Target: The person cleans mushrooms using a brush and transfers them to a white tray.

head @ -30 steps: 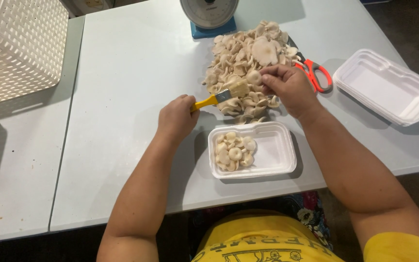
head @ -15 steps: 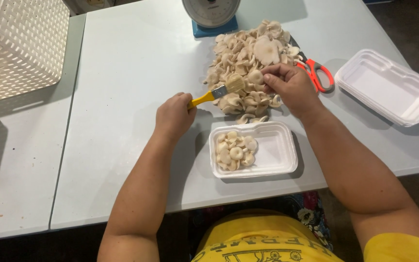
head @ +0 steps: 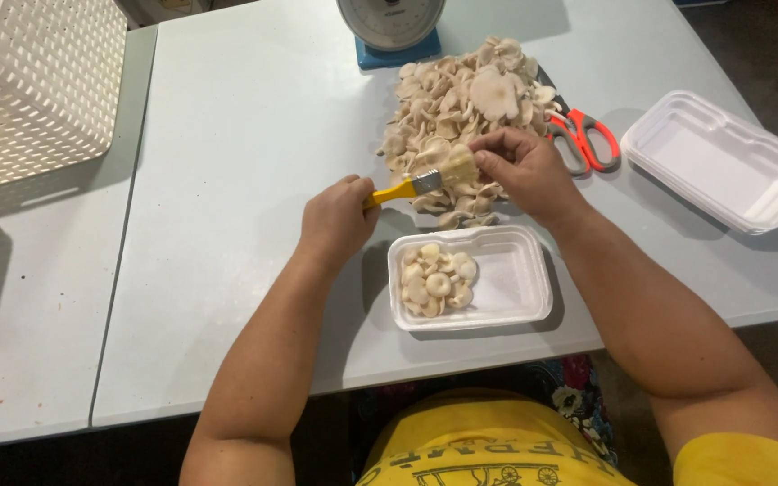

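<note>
On the pale counter (head: 227, 180), the left hand (head: 337, 216) is gripping a yellow brush (head: 416, 185), now brushing the mushroom (head: 457, 167) pinched in the right hand (head: 524, 171), both hands barely shifted.

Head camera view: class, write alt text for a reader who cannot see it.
A left hand holds a yellow-handled brush against a mushroom pinched by the right hand over a mushroom pile. A foam tray partly filled with mushrooms sits nearby on a grey table.
</note>
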